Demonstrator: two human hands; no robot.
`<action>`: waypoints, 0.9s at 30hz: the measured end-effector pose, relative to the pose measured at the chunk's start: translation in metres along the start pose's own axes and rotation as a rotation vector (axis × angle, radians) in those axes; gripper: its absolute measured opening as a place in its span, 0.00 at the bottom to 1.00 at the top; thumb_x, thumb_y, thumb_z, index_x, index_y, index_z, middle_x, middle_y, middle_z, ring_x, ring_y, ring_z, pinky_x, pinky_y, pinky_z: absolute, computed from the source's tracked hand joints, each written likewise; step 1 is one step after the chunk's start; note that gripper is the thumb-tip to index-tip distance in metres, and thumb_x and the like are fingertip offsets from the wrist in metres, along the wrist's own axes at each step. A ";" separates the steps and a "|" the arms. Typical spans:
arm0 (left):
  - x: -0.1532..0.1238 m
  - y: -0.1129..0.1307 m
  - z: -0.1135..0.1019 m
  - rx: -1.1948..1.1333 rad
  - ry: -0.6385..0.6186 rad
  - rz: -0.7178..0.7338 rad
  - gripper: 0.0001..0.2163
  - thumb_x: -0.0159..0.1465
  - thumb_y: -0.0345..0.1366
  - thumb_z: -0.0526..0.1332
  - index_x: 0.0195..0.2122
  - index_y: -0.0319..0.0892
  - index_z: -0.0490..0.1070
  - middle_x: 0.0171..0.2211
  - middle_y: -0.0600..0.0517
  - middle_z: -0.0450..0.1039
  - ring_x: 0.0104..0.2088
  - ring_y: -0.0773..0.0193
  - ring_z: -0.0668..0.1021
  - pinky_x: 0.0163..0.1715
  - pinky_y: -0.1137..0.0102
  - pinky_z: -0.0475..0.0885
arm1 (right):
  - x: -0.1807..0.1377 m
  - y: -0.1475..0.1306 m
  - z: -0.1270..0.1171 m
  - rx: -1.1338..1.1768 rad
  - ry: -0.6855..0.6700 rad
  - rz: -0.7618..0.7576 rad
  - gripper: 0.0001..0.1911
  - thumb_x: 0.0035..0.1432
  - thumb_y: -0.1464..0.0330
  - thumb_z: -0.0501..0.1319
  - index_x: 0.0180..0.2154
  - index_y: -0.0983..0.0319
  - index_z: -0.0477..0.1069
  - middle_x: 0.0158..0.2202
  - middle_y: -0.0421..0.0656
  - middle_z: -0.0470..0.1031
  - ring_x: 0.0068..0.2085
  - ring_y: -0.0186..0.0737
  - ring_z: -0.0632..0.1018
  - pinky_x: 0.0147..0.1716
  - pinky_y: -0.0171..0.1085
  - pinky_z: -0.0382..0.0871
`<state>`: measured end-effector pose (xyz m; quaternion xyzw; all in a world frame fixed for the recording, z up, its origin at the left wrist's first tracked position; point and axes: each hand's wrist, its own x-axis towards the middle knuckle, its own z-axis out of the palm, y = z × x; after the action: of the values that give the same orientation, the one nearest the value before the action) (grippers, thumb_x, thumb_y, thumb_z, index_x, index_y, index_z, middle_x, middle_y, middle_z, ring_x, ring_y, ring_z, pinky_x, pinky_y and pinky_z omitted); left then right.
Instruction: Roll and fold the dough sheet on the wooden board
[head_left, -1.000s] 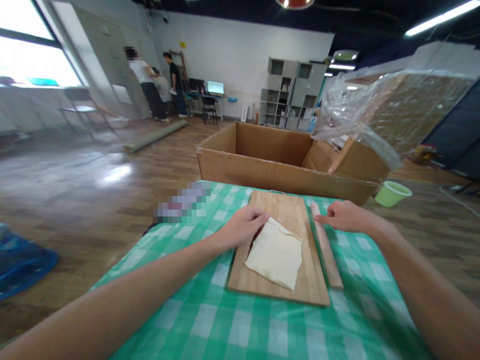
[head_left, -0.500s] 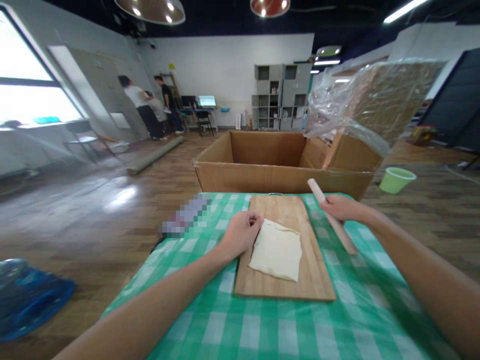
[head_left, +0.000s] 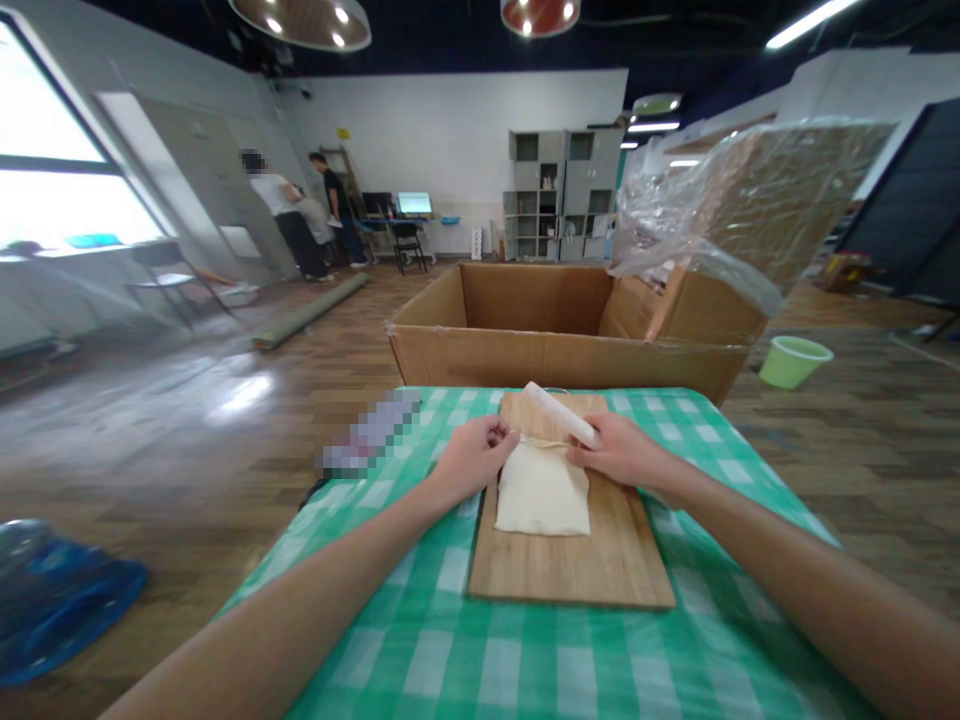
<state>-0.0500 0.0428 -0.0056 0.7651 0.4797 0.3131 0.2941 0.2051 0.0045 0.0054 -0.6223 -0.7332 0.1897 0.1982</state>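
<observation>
- Green-and-white checked cloth (head_left: 525,660) covers the table, with a wooden cutting board (head_left: 585,560) lying square in front of the person; behind it sits a big open cardboard box (head_left: 555,330), and a light green bucket (head_left: 795,360) stands on the wood floor off to the right.
- A second ago the rolling pin (head_left: 561,415) lay on the cloth beside the board's right edge; half a second ago the right hand (head_left: 619,452) had lifted it clear. Now it hangs over the far end of the board, right above the dough's (head_left: 541,490) top edge — so the tool has come from rest to the pale sheet.
- Right hand: fingers curled shut round the pin's near half, the far end poking up and left, tilted rather than level.
- Left hand (head_left: 474,462): it has barely shifted — fingers bunched together, tips pressing on the dough's upper left corner at the board's left edge; whether they pinch it or merely pin it down I cannot tell.
- Dough lies flat on the upper middle of the board, roughly square.
- Far back by the wall, three other people (head_left: 300,215) stand near a desk.
</observation>
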 end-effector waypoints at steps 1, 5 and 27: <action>-0.001 0.001 0.001 -0.028 -0.011 0.005 0.13 0.66 0.45 0.62 0.29 0.42 0.72 0.27 0.53 0.76 0.29 0.62 0.77 0.29 0.70 0.63 | 0.000 0.000 -0.001 0.011 -0.027 0.019 0.08 0.59 0.63 0.68 0.34 0.61 0.77 0.32 0.42 0.81 0.34 0.42 0.79 0.31 0.36 0.61; -0.002 -0.002 0.008 -0.194 -0.049 -0.003 0.13 0.65 0.46 0.63 0.30 0.42 0.70 0.24 0.55 0.73 0.24 0.65 0.73 0.25 0.72 0.61 | 0.000 0.003 -0.005 -0.022 -0.124 0.016 0.08 0.61 0.66 0.65 0.30 0.61 0.74 0.28 0.42 0.79 0.32 0.41 0.78 0.29 0.36 0.60; -0.004 -0.001 0.006 -0.072 0.245 0.179 0.12 0.64 0.29 0.60 0.49 0.43 0.72 0.50 0.47 0.75 0.47 0.59 0.77 0.47 0.64 0.72 | -0.002 0.007 -0.016 -0.205 0.104 -0.280 0.05 0.63 0.65 0.64 0.39 0.61 0.75 0.38 0.45 0.81 0.37 0.43 0.77 0.36 0.37 0.60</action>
<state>-0.0471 0.0386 -0.0110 0.7499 0.4303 0.4461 0.2313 0.2201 0.0043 0.0154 -0.5402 -0.8168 0.0518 0.1958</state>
